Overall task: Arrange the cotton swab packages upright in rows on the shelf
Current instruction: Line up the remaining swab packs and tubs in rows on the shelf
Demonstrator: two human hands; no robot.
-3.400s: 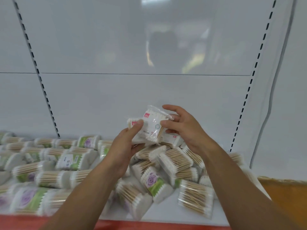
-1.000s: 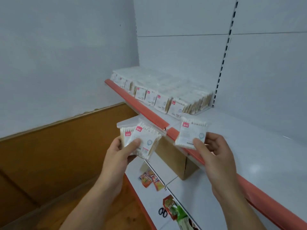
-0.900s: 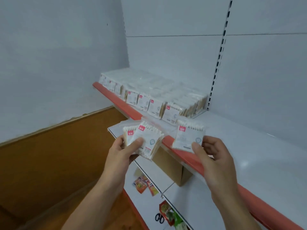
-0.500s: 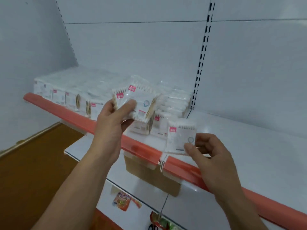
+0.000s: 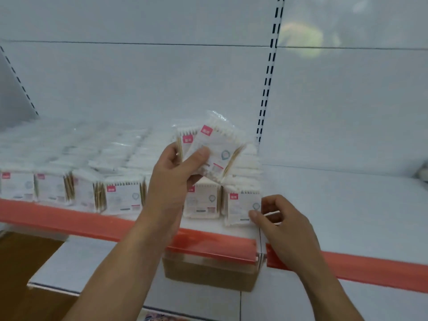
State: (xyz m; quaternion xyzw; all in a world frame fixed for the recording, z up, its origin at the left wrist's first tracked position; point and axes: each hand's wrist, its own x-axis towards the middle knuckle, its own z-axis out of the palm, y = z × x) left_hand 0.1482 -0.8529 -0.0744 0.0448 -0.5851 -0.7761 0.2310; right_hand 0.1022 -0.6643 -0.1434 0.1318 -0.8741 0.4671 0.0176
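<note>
White glossy metal back panel (image 5: 139, 84) with black slotted upright strip (image 5: 269, 66), yellowish-green blurred reflection (image 5: 303, 40) at upper right. Brown cardboard box (image 5: 208, 276) on lower white shelf board (image 5: 104, 269). Brown wooden floor (image 5: 20, 262) at left. Colourful packet (image 5: 159, 317) at bottom edge, blurred.

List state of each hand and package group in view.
held packages, two visible, fanned, tilted, off the shelf
end package, upright on the shelf, right end of front row
shelved rows, upright, packed side by side
left hand, grips the held packages above the shelved rows
right hand, pinches the end package at its lower right corner
</note>
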